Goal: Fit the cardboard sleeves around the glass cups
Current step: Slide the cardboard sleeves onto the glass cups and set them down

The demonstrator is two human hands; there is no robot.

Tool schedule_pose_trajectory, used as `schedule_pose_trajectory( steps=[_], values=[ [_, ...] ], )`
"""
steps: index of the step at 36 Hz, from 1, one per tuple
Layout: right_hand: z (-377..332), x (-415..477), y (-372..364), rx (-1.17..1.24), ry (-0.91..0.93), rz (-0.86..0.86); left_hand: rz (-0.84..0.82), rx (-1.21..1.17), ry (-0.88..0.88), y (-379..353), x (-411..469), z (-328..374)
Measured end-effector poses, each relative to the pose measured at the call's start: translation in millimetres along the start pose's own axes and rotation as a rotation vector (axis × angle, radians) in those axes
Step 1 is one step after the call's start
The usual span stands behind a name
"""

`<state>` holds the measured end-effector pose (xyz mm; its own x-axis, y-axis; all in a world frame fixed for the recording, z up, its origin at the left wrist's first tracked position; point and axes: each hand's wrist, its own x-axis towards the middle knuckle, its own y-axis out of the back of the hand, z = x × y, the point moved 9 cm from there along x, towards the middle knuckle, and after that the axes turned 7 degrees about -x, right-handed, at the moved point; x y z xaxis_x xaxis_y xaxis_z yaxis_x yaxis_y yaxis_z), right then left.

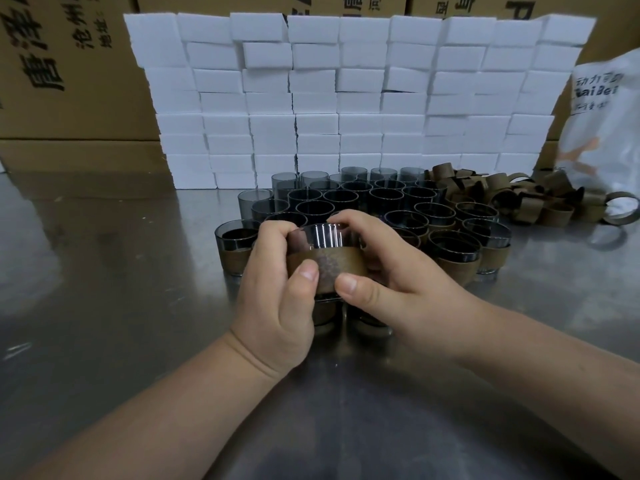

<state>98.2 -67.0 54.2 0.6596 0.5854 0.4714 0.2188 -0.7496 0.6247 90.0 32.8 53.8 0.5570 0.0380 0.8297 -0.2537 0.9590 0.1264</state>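
Two bare hands hold one glass cup [320, 237] up over a shiny metal table [104, 289]. A brown cardboard sleeve [327, 268] goes around the lower part of the cup, and the clear top of the glass sticks out above it. The left hand [277, 292] grips the cup from the left side, with its fingers curled over the rim and its thumb pressed on the front of the sleeve. The right hand [391, 282] grips it from the right side, fingers bent over the top edge and thumb on the sleeve too. The two thumbs sit near each other on the brown band. Behind the hands stands a big bunch of dark glass cups [346, 199], packed close together. Some cups [453, 251] near the front and right already wear brown sleeves, and one cup [235, 247] on the left does as well. A heap of loose sleeves [512, 199] lies to the right of the cups. A wall of white boxes [346, 98] is stacked behind them all. Brown cartons [62, 71] stand at the back, and a white plastic bag [602, 126] sits at the far right.
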Motion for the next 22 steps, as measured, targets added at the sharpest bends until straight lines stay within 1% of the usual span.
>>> schedule_pose_trajectory(
  steps=[3,13,22],
  values=[
    [1.4,-1.3,-0.6,0.029,-0.006,0.006,-0.010,0.002,-0.002,-0.1,0.6,0.6],
    [0.2,-2.2,0.4,0.016,0.000,0.017,-0.025,0.011,-0.040,0.0,-0.3,4.7],
    [0.6,-4.7,1.4,0.029,-0.004,0.027,-0.041,0.021,-0.026,-0.8,-0.1,5.2]
  ],
)
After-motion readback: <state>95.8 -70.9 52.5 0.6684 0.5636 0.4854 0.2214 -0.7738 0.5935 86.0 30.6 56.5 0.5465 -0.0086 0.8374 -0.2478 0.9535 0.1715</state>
